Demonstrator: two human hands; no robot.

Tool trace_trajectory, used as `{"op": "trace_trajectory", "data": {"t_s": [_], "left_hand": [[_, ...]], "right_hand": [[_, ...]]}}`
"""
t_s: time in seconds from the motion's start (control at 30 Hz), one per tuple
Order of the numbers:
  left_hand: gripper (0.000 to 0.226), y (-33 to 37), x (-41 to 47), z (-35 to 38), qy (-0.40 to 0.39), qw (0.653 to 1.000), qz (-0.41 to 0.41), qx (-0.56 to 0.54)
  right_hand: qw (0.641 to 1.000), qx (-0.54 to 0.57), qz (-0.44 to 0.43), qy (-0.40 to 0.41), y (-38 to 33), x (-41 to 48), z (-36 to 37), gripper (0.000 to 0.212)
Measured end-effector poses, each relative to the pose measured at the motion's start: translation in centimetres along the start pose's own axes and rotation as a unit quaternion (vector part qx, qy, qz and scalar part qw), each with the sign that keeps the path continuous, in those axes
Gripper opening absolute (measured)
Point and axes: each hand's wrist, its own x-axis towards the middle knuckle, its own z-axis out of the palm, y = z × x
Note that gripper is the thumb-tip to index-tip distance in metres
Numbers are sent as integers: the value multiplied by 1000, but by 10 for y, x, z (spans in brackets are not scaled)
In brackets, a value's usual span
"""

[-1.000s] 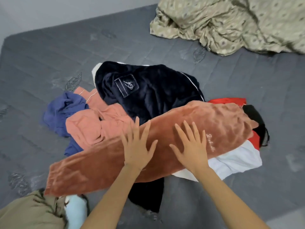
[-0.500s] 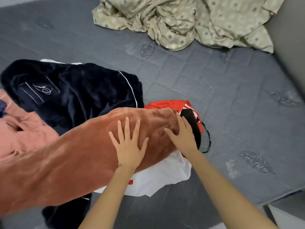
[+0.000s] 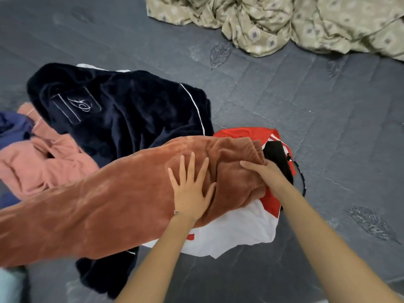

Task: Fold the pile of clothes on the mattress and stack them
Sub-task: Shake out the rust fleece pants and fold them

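The fingers of your right hand [image 3: 265,174] curl round the bunched right end of the rust garment [image 3: 109,204], while your left hand [image 3: 192,191] presses flat on it, fingers spread. The garment's long axis runs from near left to far right across the pile, over the navy robe [image 3: 122,114], pink top [image 3: 39,165] and red-and-white shirt [image 3: 236,235] on the mattress [image 3: 317,110]. A black item [image 3: 276,154] lies just beyond your right hand, and a crumpled beige sheet [image 3: 284,20] lies at the far side.

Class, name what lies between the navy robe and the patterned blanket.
Only bare grey mattress separates the navy robe and the patterned blanket, in the head view.
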Motion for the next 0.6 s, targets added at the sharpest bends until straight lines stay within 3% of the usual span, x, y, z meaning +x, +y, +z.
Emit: {"op": "trace_trajectory", "data": {"t_s": [0.1,0.23,0.33,0.47,0.6], "left_hand": [[64,-7,-10,-20,31,997,22,-68],[63,-44,-29,-64,68,967,3,-245],[61,-91,-48,-105,60,934,-41,-349],[42,-170,-82,-145,8,798,-117,-591],[15,-252,-92,-167,-77,699,-131,-699]], "right_hand": [[987,-59,-133,68,-13,-23,26,22],[977,-20,-188,104,-29,-65,91,23],[956,-74,-252,128,-32,-101,156,24],[939,-139,-297,102,-19,-147,261,25],[918,-233,-312,73,4,-168,359,22]]}}
